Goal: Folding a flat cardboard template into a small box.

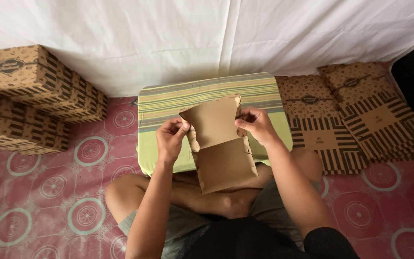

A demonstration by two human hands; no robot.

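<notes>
A: How far along does the folding look?

B: Partway, I'd judge. The box blank [221,146] is up off the low table [168,103] and bent across its middle, upper panel raised, lower panel hanging over the crossed legs. Its side flaps look only partly turned in, so it isn't a closed box yet.

A: And the rest of the stock?

B: Finished boxes [29,96] are stacked at the far left by the white sheet [207,33]. A pile of flat blanks [355,115] lies to the right on the patterned mat [49,192], seemingly not yet folded.

A: The hands?

B: The left hand [169,139] is curled nearly closed, thumb and fingertips pinching the upper panel's left edge. The right hand [256,125] is closed the same way, pinching the right edge near the top. Both hold the blank just above the table's near edge
</notes>
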